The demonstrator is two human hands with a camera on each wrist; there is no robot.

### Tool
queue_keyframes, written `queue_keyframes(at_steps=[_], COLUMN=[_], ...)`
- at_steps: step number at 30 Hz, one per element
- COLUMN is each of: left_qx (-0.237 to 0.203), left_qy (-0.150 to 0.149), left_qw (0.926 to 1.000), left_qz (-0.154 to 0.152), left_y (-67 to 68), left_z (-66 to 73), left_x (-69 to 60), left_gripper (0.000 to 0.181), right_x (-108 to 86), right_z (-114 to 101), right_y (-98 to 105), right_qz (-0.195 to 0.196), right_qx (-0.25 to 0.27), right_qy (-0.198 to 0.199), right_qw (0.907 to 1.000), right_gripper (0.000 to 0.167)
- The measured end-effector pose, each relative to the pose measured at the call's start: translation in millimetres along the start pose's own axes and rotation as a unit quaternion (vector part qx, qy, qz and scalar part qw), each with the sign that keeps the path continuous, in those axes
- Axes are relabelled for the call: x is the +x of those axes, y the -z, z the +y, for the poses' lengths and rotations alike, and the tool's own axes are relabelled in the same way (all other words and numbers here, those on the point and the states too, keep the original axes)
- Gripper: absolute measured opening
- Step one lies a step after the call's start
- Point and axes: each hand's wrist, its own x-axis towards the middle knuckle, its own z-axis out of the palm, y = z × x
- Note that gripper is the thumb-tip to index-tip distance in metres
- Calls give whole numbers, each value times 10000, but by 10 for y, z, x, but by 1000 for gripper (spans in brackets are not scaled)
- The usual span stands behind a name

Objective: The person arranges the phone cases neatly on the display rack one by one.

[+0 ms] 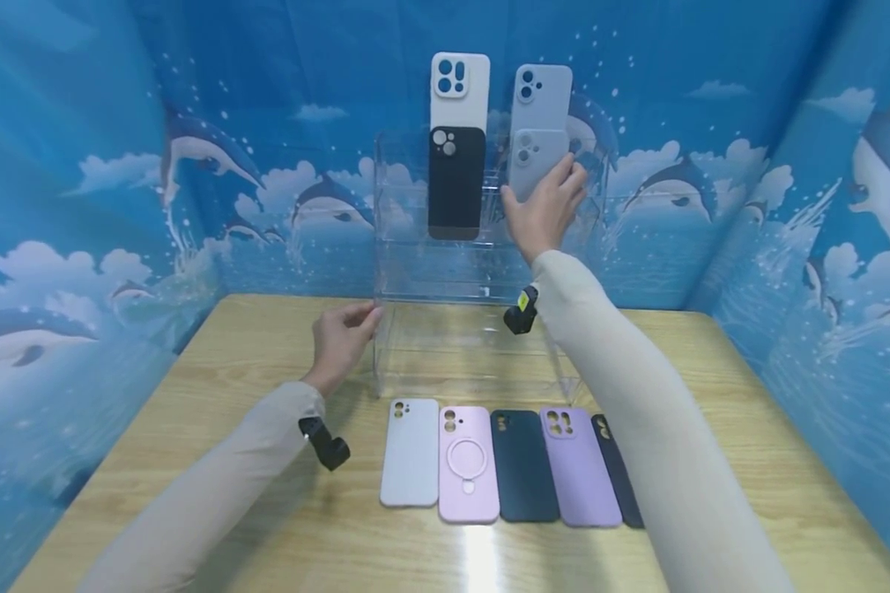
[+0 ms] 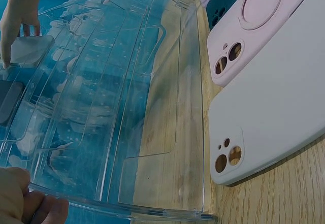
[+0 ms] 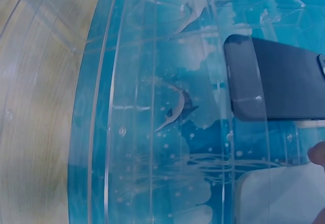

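Observation:
A clear tiered display stand point(image 1: 445, 321) stands on the table. My right hand point(image 1: 549, 206) holds a pale grey-blue phone case point(image 1: 537, 152) by its sides, thumb on the left edge, on an upper tier. Behind it leans a similar pale blue case point(image 1: 552, 91). To its left a black case point(image 1: 456, 181) stands in front of a white case point(image 1: 470, 103). Low on the stand's left side, my left hand point(image 1: 344, 338) grips the edge of its side panel; curled fingertips point(image 2: 43, 209) show there in the left wrist view.
In front of the stand lies a row of phone cases: white point(image 1: 409, 461), pink with a ring point(image 1: 469, 502), dark green point(image 1: 525, 469), purple point(image 1: 586, 478) and a black one point(image 1: 617, 465) partly behind the right sleeve. A blue dolphin-print curtain point(image 1: 282, 74) surrounds the wooden table point(image 1: 193, 395).

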Motion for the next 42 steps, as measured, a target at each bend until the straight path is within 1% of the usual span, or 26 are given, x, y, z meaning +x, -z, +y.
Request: queue_keyframes(at_steps=[4,12,17,20,25,29,39,42], left_qx=[38,-25,13,31,16,3,70,73], left_qy=[-44,-92,-103,-119,-114,-84,-12,29], left_qw=[10000,9999,9999,9999,9999,10000,9999,9999], left_qz=[15,58,65,84,81,33,71,64], left_y=[2,4,4,1,3,11,6,-1], left_z=[-13,-15,-13,-19,-18,-12,-9,-3], left_x=[-3,-6,-9,-10,-20,-21,14,14], left_gripper=[31,30,30,31,30,31,31,31], right_x=[-19,-90,-171,-234,-349,-456,-697,-774], right_z=[2,58,152,234,429,629,1166,1331], right_y=[50,228,387,482,634,759,1010,1082], right_qz=[-125,-425,-605,-720,-968,-1163,-1423,-1525], right_qx=[150,413,533,577,728,721,-109,-232], right_qy=[46,319,435,403,311,245,-78,-209], right_qw=[9998,9977,9958,9949,9922,9903,9897,9878], right_gripper=[97,96,95,97,97,96,99,100])
